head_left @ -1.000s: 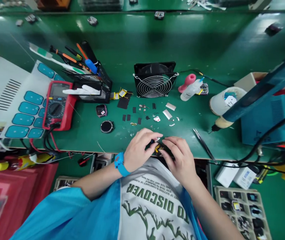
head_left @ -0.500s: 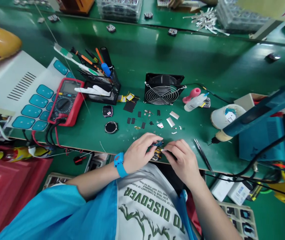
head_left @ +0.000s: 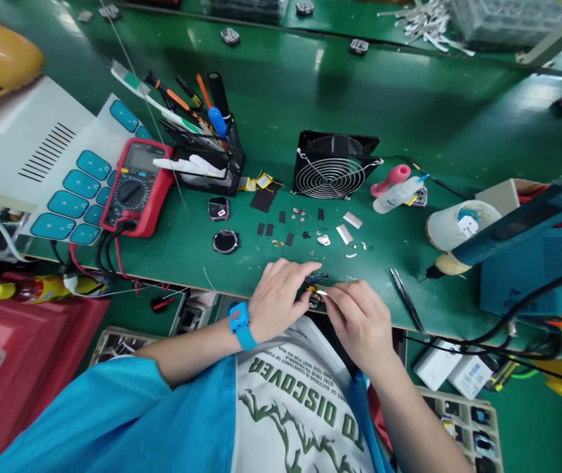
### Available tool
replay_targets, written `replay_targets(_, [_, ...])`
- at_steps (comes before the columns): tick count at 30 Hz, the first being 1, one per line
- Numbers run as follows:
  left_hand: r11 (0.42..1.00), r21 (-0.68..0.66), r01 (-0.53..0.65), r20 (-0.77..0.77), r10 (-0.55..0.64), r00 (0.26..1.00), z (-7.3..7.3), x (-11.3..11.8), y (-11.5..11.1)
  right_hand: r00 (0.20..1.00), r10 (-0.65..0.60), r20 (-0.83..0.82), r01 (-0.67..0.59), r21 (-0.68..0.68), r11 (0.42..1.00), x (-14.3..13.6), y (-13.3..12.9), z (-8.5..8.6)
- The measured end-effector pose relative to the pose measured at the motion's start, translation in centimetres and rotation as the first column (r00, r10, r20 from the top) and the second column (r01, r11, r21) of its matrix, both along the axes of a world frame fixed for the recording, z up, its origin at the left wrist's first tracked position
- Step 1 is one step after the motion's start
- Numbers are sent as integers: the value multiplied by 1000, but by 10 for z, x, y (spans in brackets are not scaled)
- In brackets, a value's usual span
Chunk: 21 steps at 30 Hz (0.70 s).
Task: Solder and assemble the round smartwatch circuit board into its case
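At the front edge of the table (head_left: 187, 253), the left hand (head_left: 277, 295) grips a device (head_left: 315, 299) between thumb and forefinger. The right hand (head_left: 362, 318), fingers closed, pinches a pale sliver (head_left: 321, 292) at the device; whether they touch, I cannot tell. Tweezers (head_left: 407, 299) lie near that edge, rightward; a fan (head_left: 330, 176) stands farther back.

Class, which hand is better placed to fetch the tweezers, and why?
Probably the right hand: the tweezers lie on its outer side, though it seems to pinch a pale sliver. The left hand, farther away, grips an electronic assembly.
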<state>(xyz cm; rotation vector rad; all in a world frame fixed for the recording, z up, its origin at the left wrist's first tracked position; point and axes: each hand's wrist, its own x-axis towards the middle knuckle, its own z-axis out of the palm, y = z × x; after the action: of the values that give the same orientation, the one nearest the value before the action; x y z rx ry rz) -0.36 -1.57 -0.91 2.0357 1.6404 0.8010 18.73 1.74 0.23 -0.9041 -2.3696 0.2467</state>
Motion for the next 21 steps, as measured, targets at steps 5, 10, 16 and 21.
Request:
replay_targets(5, [999,8,-51,-74,52,996,1,10,-4,999,-13,29,12,53,999,-5,-15,-2])
replay_targets(10, [997,-54,62,5,-61,998,5,1,-7,998,-62,23,60,79,995,-9,-26,-8])
replay_targets(16, [970,-87,225,48,-221,974,5,-13,-5,995,-91,31,87,106,991,-11,-28,-9])
replay_targets(21, [979,-55,195,23,-194,981,2,-10,-4,995,-70,75,58,144,988,-13,-33,-8])
